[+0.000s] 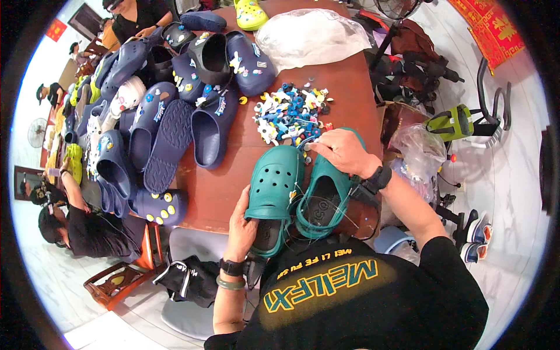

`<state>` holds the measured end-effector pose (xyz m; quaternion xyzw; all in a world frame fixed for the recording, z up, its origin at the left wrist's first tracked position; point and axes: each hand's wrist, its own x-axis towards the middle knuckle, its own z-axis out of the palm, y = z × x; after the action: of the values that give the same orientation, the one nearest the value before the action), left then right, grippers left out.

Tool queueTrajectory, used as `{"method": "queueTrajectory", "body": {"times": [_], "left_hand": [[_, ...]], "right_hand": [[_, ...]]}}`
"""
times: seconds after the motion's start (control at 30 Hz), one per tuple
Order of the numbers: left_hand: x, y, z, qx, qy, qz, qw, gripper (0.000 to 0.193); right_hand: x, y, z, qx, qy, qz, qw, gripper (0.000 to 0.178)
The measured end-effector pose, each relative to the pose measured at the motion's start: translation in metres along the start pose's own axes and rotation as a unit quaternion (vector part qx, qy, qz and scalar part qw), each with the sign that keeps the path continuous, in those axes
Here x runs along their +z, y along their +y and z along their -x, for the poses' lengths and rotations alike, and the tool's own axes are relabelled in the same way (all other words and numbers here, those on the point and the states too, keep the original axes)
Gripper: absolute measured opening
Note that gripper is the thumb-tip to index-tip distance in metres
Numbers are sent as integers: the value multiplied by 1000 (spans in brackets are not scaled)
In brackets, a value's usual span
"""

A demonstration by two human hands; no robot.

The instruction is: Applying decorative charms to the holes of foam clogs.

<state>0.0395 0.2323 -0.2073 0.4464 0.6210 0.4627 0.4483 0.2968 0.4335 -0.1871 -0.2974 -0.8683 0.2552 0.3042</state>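
A pair of green clogs lies at the table's near edge. My left hand (240, 224) grips the left green clog (269, 195) along its outer side, near the heel. This clog has round vent holes and no charms that I can see on its upper. The right green clog (304, 217) lies beside it, partly hidden under my right hand (341, 150). My right hand's fingers are pinched near the two toes, on something small I cannot make out. A heap of colourful shoe charms (291, 114) lies just beyond the toes.
Dark blue clogs (211, 137), many with charms, are piled on the left of the brown table (233, 192). A white plastic bag (312, 38) and a lime clog (251, 14) lie at the back. Other people (102, 233) sit along the left; a chair (184, 315) stands nearby.
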Motion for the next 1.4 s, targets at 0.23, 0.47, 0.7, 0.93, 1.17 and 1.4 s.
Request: {"method": "queueTrajectory", "body": {"times": [0.23, 0.47, 0.7, 0.93, 1.17, 1.4], "left_hand": [[-5, 91, -6, 129, -177, -210, 953, 85], [61, 91, -30, 295, -132, -509, 798, 63], [80, 82, -31, 240, -63, -556, 793, 40], [83, 82, -32, 219, -41, -558, 799, 36], [83, 79, -31, 226, -34, -531, 816, 36], [84, 80, -33, 230, -33, -522, 821, 36]], "right_hand": [[-3, 4, -25, 108, -86, -200, 970, 50], [-55, 35, -4, 47, -144, -121, 981, 24], [-63, 48, 29, 55, -230, -173, 956, 39], [-44, 48, 43, 45, -145, -211, 966, 33], [-17, 22, 47, -4, 140, -42, 989, 28], [-18, 25, 37, -48, 103, 8, 994, 38]]}}
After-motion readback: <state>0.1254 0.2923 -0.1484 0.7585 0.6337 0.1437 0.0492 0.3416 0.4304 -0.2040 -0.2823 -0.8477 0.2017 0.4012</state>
